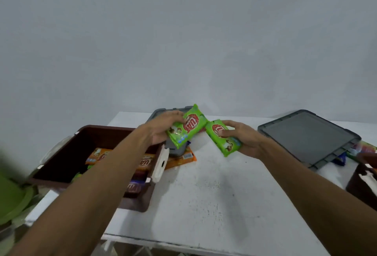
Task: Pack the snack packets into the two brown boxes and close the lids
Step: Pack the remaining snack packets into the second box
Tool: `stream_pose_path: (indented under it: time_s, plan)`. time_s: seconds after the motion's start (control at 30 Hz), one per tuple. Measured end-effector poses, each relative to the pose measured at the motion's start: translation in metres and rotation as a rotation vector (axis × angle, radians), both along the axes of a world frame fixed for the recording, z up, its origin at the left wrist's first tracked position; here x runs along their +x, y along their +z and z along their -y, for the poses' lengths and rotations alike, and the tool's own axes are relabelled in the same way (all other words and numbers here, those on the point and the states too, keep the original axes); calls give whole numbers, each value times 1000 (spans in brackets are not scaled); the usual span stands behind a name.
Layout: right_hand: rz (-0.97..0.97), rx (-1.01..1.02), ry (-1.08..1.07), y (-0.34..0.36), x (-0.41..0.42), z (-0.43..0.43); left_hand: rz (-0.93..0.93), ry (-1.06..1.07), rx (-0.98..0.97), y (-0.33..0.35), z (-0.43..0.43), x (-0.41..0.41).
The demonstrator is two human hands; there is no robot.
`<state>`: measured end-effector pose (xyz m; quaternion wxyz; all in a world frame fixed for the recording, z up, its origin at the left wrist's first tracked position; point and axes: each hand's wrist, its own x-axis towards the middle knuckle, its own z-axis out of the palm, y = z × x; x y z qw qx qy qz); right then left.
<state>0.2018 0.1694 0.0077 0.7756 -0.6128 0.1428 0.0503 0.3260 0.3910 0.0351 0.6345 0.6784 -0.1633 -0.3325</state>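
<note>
**Progress.** The task is judged to be partly done. An open dark-brown rectangular plastic box [61, 153] stands at the left end of the white painted table [204, 194]. Several packed wrappers [98, 154], orange and dark brown among them, are already laid inside it. A second dark-brown box [361, 176] is cut off by the right edge, and its contents cannot be told. Neither box is closed. One flat grey plastic lid [308, 135] lies on the table at the right. A further grey lid [158, 113] is largely hidden behind the left hand [161, 127].

**In hand.** One end of a glossy green snack packet [187, 127] is gripped by the curled fingers of the left hand, above the table just right of the left box. A second green snack packet [222, 137] is gripped by the right hand [244, 139], thumb on top and fingers beneath. The two packets meet at a corner.

**Outstanding.** Both held packets remain to be packed. So does an orange flat packet [179, 159] lying on the table partly under the further lid, and a blue wrapper [339, 160] showing beneath the right lid. Both lids remain to be fitted.

**Markings.** A red oval with white lettering is carried by each green packet. "KUA" is read on the left-hand one, and the rest is not legible. Printing on the packed wrappers is too blurred to read.
</note>
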Motion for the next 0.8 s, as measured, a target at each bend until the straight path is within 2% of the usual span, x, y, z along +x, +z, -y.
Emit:
stream_pose_path:
  time_s: [0.1,0.23,0.43,0.53,0.63,0.7,0.8]
  plan:
    - [18,-62,41,15,13,-41,56,-13,24,12,-44,11]
    - [60,-246,62,34,32,-106,264,-112,237,19,-123,37]
    - [-10,-723,118,42,70,-194,355,-166,444,-5,-218,78]
    - [-17,-1028,180,46,82,-219,414,-307,551,-18,-233,91]
    - [-34,-1352,396,44,94,-238,464,-454,612,-26,-231,99]
    - [-70,-1437,469,34,102,-247,559,-511,657,-31,-226,101]
    - [-103,-1510,434,21,107,-254,746,-527,748,-35,-221,105]
